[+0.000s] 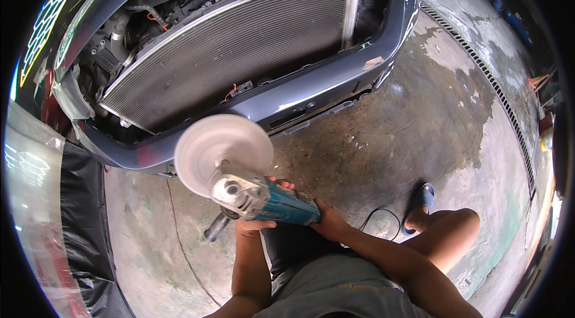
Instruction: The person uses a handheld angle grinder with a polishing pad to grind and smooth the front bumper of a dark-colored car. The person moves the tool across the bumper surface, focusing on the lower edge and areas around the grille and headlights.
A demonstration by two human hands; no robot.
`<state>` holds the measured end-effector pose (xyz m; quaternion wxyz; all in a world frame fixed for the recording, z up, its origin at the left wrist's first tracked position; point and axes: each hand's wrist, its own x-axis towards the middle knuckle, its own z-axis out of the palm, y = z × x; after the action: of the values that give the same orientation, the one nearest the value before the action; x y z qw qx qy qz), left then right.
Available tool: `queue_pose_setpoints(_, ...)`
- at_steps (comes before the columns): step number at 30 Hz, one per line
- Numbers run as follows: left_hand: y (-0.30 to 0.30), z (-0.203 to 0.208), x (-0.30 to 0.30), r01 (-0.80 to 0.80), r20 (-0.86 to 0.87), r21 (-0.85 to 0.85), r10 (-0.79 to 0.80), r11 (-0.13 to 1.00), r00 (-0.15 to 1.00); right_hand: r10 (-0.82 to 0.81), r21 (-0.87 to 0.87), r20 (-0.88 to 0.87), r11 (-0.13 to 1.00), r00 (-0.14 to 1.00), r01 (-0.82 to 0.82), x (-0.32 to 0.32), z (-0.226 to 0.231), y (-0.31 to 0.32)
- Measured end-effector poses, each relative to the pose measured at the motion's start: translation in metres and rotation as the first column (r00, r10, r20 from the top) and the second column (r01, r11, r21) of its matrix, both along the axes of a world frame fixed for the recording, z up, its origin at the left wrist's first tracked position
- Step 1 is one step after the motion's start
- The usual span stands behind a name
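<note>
A teal and grey angle polisher (286, 203) is held in both my hands in front of the car. My left hand (256, 225) wraps round its body from below, fingertips showing on the far side. My right hand (329, 220) is closed round the rear end. A wide, pale round polishing pad (224, 147) sits on the tool's head, its surface smeared as if spinning. The pad overlaps the dark blue-grey bumper (287, 99); whether they touch I cannot tell. A short black side handle (217, 228) sticks out, with no hand on it.
Behind the bumper stands a finned radiator (239, 48), with bare engine-bay parts around it. A thin cable (179, 237) runs over the concrete floor (371, 156). A black cord loop (383, 215) lies near my sandalled foot (421, 204). A drain grate (488, 75) crosses the right side.
</note>
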<state>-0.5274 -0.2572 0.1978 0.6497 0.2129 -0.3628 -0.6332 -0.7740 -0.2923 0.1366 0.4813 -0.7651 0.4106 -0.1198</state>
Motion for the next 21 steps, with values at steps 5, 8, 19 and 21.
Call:
queue_pose_setpoints(5, -0.014, 0.004, 0.008, -0.020, 0.087, -0.030, 0.022, 0.999, 0.996, -0.017, -0.011, 0.067, 1.000, 0.998, 0.018, 0.012, -0.011, -0.015)
queue_pose_setpoints(8, -0.045, -0.006, -0.023, 0.080, 0.205, 0.011, -0.081, 0.997, 0.975, -0.182, 0.095, 0.231, 0.982, 0.956, 0.164, -0.005, -0.047, -0.023)
queue_pose_setpoints(19, -0.223, 0.015, -0.186, 0.236, 0.431, 0.547, -0.513, 0.803, 0.742, -0.507, 0.597, 0.437, 0.782, 0.743, 0.182, -0.088, -0.088, -0.118)
queue_pose_setpoints(21, -0.239, 0.017, -0.193, 0.241, 0.413, 0.531, -0.497, 0.812, 0.763, -0.499, 0.603, 0.520, 0.789, 0.693, 0.115, -0.084, -0.084, -0.128)
